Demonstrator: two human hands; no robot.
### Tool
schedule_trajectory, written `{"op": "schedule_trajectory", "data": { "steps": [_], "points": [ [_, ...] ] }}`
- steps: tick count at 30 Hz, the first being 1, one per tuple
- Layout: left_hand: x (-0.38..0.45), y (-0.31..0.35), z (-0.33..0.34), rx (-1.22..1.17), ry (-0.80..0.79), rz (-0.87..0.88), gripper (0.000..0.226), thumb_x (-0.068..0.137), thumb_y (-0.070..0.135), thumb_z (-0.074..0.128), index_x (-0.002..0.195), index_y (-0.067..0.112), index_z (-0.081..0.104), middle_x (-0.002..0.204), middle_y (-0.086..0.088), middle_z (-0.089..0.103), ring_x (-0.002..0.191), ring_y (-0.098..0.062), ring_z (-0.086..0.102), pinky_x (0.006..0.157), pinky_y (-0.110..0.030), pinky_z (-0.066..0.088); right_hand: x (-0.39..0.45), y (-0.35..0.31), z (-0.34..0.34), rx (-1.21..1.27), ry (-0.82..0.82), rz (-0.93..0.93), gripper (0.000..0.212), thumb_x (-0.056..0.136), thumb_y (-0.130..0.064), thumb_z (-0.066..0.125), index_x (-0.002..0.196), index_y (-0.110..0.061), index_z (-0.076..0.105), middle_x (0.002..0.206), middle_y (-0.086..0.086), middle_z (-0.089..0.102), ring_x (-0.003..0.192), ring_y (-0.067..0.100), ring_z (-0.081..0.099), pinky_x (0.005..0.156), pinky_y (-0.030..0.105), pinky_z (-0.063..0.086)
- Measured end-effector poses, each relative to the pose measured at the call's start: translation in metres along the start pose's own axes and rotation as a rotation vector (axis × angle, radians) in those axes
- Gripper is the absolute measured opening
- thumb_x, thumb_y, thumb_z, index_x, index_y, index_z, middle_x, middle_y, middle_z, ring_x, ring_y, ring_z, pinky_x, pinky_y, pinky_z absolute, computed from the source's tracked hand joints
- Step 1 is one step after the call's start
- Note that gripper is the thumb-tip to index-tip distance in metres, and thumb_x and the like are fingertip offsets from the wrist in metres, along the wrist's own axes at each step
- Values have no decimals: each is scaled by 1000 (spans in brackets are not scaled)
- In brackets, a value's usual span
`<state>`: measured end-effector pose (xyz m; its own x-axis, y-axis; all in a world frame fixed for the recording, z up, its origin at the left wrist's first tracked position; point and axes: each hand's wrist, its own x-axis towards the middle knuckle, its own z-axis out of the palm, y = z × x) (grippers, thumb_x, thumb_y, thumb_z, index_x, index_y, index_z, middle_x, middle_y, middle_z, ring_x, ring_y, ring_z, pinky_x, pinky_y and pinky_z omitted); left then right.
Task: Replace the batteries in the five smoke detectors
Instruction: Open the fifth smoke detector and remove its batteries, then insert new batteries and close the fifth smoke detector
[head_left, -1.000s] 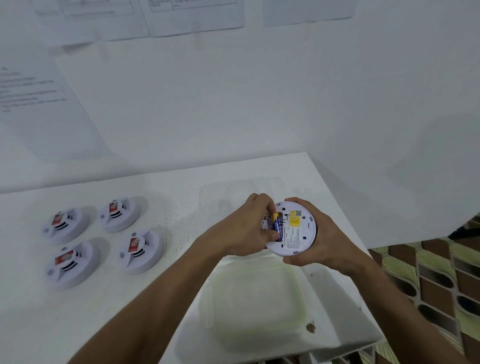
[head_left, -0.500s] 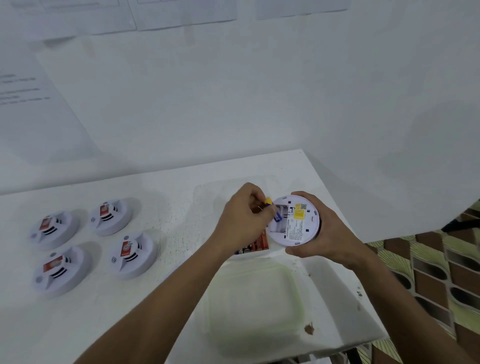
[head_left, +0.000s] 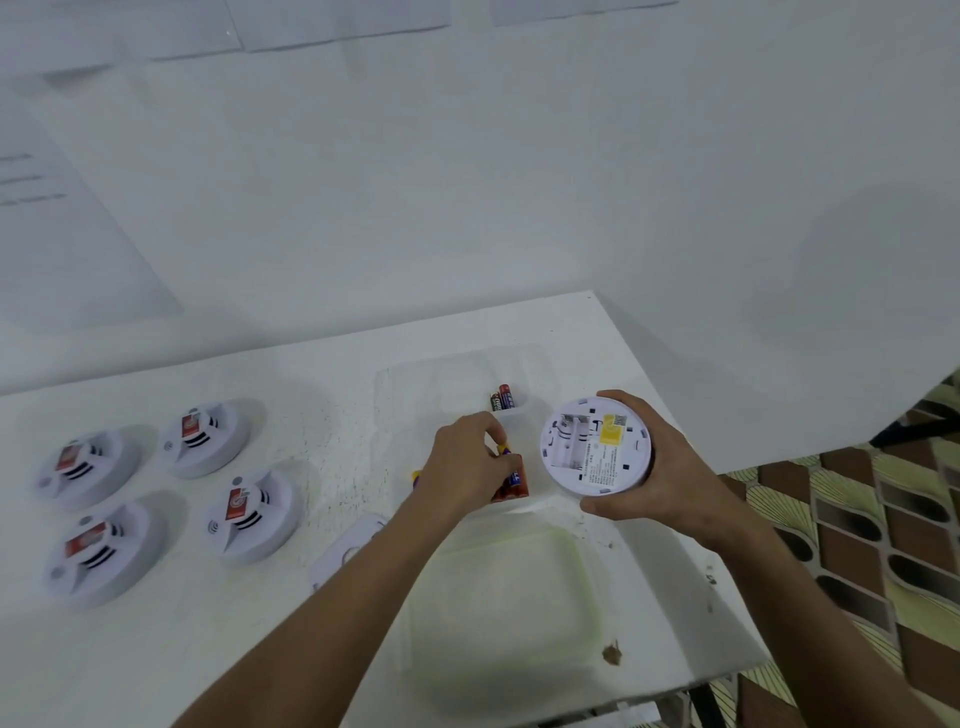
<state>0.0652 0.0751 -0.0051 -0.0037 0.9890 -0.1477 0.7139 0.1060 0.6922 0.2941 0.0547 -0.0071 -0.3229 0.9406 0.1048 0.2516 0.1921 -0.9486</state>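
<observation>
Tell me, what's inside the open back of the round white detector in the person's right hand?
The detector, gripped by the right hand, shows an empty battery bay with bare slots and no batteries in them. A yellow sticker sits beside it. Its front face is turned away, hidden.

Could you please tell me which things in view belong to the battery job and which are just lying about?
Belong:
- open smoke detector in the right hand
- batteries under the left hand
- two batteries farther back
- four detectors on the table

Lying about:
- container lid
- wall papers
</observation>
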Motion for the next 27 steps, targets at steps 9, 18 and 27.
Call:
{"op": "schedule_trajectory", "data": {
  "steps": [9, 18, 27],
  "points": [
    [0, 1, -15, -22, 43, 23, 22, 83, 37, 71, 96, 22, 62, 82, 1, 69, 68, -7, 63, 52, -13, 41, 5, -1, -3, 0, 6, 17, 92, 54, -7, 91, 134, -23, 48, 124, -8, 60, 117, 11, 59, 90, 24, 54],
    [55, 11, -38, 4, 105, 40, 31, 88, 37, 66, 112, 18, 63, 98, -4, 65, 71, -7, 56, 50, -16, 40, 16, -1, -3, -3, -10, 25, 92, 58, 5, 91, 135, -21, 47, 124, -7, 60, 118, 13, 58, 91, 25, 54],
    [100, 5, -30, 222, -166, -15, 44, 92, 32, 63, 131, 11, 58, 139, -7, 54, 119, -23, 57, 97, -28, 42, 17, -1, -4, -7, 17, 65, 92, 54, -11, 91, 133, -26, 47, 122, -15, 60, 117, 8, 58, 92, 25, 55]
  ]
}}
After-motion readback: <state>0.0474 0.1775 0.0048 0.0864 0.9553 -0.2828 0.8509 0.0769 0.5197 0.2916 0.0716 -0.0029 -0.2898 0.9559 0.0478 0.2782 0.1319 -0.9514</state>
